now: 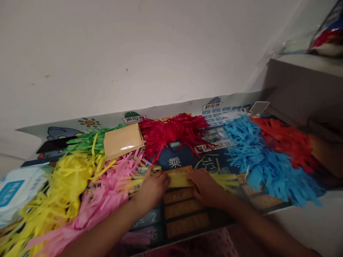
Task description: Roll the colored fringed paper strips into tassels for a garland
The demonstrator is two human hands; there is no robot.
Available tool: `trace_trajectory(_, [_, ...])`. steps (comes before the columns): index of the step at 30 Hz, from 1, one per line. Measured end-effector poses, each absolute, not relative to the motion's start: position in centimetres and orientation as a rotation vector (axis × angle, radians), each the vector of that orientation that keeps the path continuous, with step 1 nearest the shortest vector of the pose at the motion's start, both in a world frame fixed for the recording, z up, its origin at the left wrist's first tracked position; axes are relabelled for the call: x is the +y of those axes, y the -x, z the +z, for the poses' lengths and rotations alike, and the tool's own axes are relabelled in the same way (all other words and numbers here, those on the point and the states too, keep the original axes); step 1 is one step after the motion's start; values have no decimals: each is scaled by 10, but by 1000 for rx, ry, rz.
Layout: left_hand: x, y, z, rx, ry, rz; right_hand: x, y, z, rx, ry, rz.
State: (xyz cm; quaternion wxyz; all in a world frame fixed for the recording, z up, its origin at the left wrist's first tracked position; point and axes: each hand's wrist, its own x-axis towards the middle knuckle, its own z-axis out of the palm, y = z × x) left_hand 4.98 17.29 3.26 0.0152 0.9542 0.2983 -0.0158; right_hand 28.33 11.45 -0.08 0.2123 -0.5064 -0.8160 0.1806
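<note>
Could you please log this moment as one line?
left hand: on yellow fringed paper; right hand: on same paper; left side: pink fringe; right side: blue fringe; behind: crimson fringe

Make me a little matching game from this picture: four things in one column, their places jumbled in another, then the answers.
Things:
1. White plastic pack
2. Crimson streamers
3. Yellow fringed strip
4. Blue streamers

Places:
A. Held by the left hand and the right hand
B. Alongside the orange streamers, on the right
C. At the picture's left edge
D. Toward the back, just right of the tan packet

Pairs: 1-C, 2-D, 3-A, 4-B.
</note>
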Motion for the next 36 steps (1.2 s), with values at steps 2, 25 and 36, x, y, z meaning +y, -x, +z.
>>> trace_trajectory(2, [174,-45,30,965,-2939,75,114,-284,0,-2272,1388,471])
trace_trajectory(25, [195,-45,7,1245,-2729,243,137,-277,-8,-2030,1814,402])
trace_trajectory(36, [199,-49,5,1336,-2805,285,137,-281,-9,-1951,1866,267])
